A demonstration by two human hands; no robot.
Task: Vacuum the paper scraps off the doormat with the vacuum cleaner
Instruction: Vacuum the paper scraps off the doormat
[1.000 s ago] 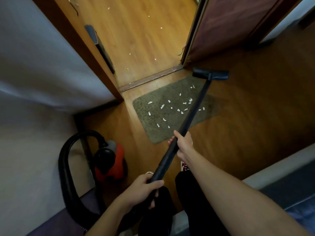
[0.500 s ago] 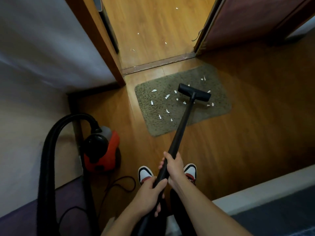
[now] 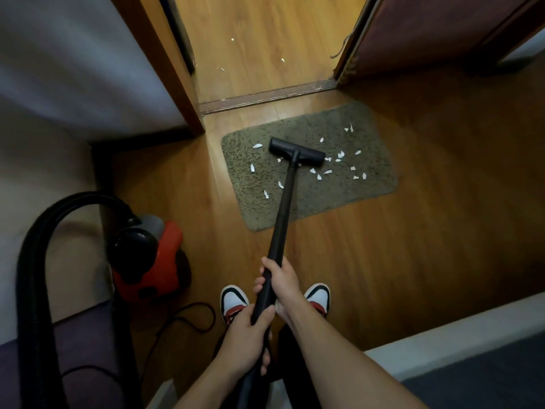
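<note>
Floor head: the black floor head (image 3: pixel 296 150) sits flat on the doormat (image 3: pixel 324 199), left of the mat's middle, with its bar lying across the pile.
Paper scraps: the white paper scraps (image 3: pixel 319 177) lie on the mat. Most are from 2 to 4 o'clock of the head, a few from 7 to 10 o'clock, and one touches its near edge. They look feather-light, so suction should lift them, though a shove from the head would likely scoot them aside.
Doormat: an olive, shaggy mat on the wood floor (image 3: pixel 413 246), at 12 o'clock from the person and just short of the threshold (image 3: pixel 265 95). It looks soft and light, and I'd guess it creeps or rucks on the slick boards if dragged hard.
Wand: the wand (image 3: pixel 284 208) is a stiff, smooth black tube running from the head back to the hands. It looks light enough to steer.
Right hand: the right hand (image 3: pixel 281 283) is the higher one, its fingers curled round the tube.
Left hand: the left hand (image 3: pixel 247 338) is lower, fingers wrapped round the tube with the thumb on top.
Hold: two hands spaced along the tube looks sound, the upper one guiding and the lower one pushing.
Canister: the red and black canister (image 3: pixel 147 261) stands at 9 o'clock of the feet. Its ribbed hose (image 3: pixel 32 261) arches further left, and a cord (image 3: pixel 188 317) loops near the left shoe (image 3: pixel 233 302).
Doorway: more bits (image 3: pixel 233 39) lie beyond the threshold at 12 o'clock.
</note>
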